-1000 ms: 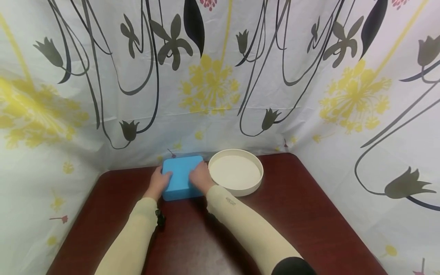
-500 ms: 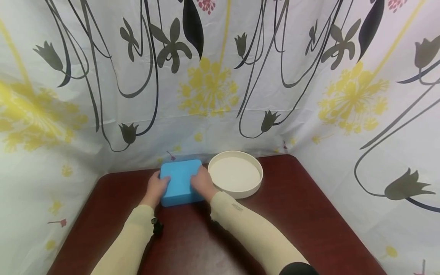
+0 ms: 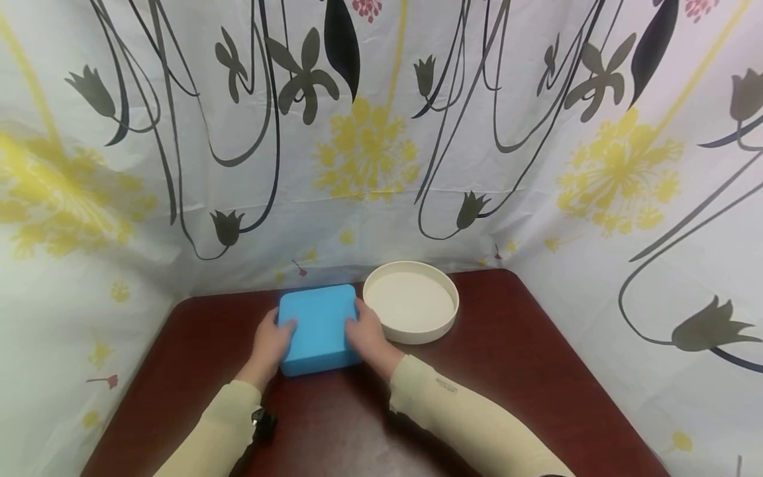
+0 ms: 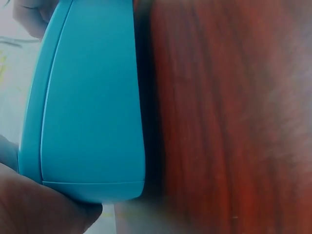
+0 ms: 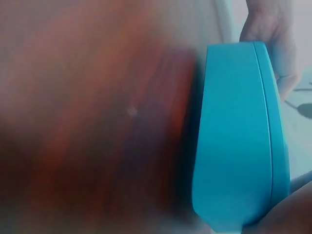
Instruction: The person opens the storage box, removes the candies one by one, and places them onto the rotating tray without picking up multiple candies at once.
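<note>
A blue lidded box (image 3: 318,321) is held from both sides near the far left part of the table. My left hand (image 3: 270,343) grips its left side, thumb over the top edge. On the opposite side my right hand (image 3: 369,336) holds it the same way, thumb on the lid. The left wrist view shows the box's front wall (image 4: 95,107) with a lid seam along it and a dark shadow strip below. In the right wrist view, the front wall (image 5: 234,131) stands close over the tabletop. The fingers under and behind the box are mostly hidden.
A round cream tray (image 3: 411,329) with a low rim stands just right of the box. The dark red wooden table (image 3: 507,371) reaches back to a floral curtain (image 3: 381,165) that encloses the back and sides.
Both hands have drawn the blue box away from the back edge, toward me. The right hand has shifted outward onto the box's right side. The cream tray stays in place.
</note>
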The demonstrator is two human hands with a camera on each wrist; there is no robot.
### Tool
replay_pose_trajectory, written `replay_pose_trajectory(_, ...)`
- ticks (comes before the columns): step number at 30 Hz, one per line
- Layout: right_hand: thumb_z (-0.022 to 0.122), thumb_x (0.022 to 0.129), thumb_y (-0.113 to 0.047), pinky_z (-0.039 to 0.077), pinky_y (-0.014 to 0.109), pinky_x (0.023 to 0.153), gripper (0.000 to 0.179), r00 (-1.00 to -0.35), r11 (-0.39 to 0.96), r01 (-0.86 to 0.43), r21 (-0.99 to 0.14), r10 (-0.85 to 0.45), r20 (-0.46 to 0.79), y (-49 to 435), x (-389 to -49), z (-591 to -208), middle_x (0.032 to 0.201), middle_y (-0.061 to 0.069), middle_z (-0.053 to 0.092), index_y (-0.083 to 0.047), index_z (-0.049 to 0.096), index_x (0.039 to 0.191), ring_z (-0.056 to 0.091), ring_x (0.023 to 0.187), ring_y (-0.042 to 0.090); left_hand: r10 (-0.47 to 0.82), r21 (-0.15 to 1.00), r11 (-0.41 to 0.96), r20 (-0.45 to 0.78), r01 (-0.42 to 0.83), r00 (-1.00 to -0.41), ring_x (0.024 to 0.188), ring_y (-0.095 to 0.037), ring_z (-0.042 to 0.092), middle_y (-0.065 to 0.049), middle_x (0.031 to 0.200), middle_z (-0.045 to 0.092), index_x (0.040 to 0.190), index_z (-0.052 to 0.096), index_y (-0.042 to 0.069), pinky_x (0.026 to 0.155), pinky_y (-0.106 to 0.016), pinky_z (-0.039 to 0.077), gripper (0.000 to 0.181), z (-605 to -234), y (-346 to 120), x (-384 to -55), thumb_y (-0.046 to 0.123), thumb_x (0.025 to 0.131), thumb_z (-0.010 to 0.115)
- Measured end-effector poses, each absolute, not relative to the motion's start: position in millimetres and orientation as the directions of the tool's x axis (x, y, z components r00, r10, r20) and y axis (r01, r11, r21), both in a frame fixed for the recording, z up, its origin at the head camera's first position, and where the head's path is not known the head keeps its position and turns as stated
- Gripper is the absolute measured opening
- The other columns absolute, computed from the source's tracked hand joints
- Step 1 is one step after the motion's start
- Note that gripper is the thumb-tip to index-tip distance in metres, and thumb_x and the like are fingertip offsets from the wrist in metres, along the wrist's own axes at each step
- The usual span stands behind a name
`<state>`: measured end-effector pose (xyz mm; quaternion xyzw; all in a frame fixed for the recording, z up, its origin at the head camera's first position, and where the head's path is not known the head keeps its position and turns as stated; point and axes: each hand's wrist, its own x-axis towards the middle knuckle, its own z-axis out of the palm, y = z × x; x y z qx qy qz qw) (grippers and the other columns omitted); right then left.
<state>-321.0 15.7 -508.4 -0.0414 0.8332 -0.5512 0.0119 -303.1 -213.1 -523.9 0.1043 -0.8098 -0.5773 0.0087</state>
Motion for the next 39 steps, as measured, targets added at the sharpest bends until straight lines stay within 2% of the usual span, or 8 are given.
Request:
replay_pose_trajectory(8,0.054,0.105,-0.001,0.026,0.06,0.13,0.064,-0.997,0.257,-0.063,-0.964,-0.064,0.048,31.3,-285.3,-518.6,0.173,0.025,0.038,0.005,0.039,0.167,0.032,0.163,0.04,-0.188,0.932,0.334,-0.08,-0.14,-0.979,0.162,-0.05,0.028,-0.032,0.175,0.026,0.173,0.021,-0.003,0.128,-0.066,0.027,0.073,-520.9,-200.1,-266.6,0.026,0.116,0.057)
replay_pose_trajectory(14,0.058,0.107,-0.004,0.028,0.059,0.129,0.061,-0.993,0.302,-0.109,-0.947,-0.067,0.093,44.6,-259.0,-516.6,0.171,0.025,0.042,0.004,0.042,0.166,0.036,0.161,0.039,-0.19,0.934,0.337,-0.054,-0.117,-0.98,0.161,-0.048,0.031,-0.031,0.175,0.029,0.173,0.023,-0.003,0.126,-0.067,0.029,0.072,-520.3,-189.3,-244.4,0.026,0.116,0.057)
replay_pose_trajectory(21,0.06,0.108,-0.005,0.029,0.06,0.128,0.06,-0.997,0.323,-0.072,-0.944,-0.051,0.059,63.7,-237.2,-518.4,0.17,0.024,0.045,0.002,0.045,0.165,0.038,0.16,0.039,-0.179,0.941,0.324,-0.034,-0.091,-0.983,0.161,-0.047,0.031,-0.031,0.174,0.03,0.171,0.025,-0.004,0.126,-0.066,0.03,0.069,-523.8,-171.6,-222.2,0.021,0.115,0.057)
replay_pose_trajectory(29,0.063,0.106,-0.003,0.028,0.063,0.127,0.061,-0.998,0.304,-0.057,-0.951,-0.029,0.051,80.0,-213.4,-515.5,0.169,0.026,0.045,0.005,0.045,0.164,0.038,0.159,0.043,-0.161,0.935,0.345,-0.026,-0.081,-0.987,0.163,-0.049,0.028,-0.031,0.175,0.028,0.171,0.025,-0.005,0.127,-0.066,0.027,0.069,-521.3,-153.8,-209.2,0.018,0.115,0.058)
replay_pose_trajectory(39,0.062,0.106,0.0,0.026,0.064,0.128,0.062,-1.0,0.287,-0.027,-0.958,-0.017,0.023,84.8,-209.4,-515.3,0.17,0.028,0.041,0.007,0.042,0.165,0.035,0.161,0.043,-0.175,0.935,0.345,-0.018,-0.079,-0.984,0.162,-0.049,0.028,-0.033,0.174,0.03,0.169,0.027,-0.008,0.128,-0.065,0.026,0.068,-523.4,-146.8,-208.1,0.013,0.113,0.059)
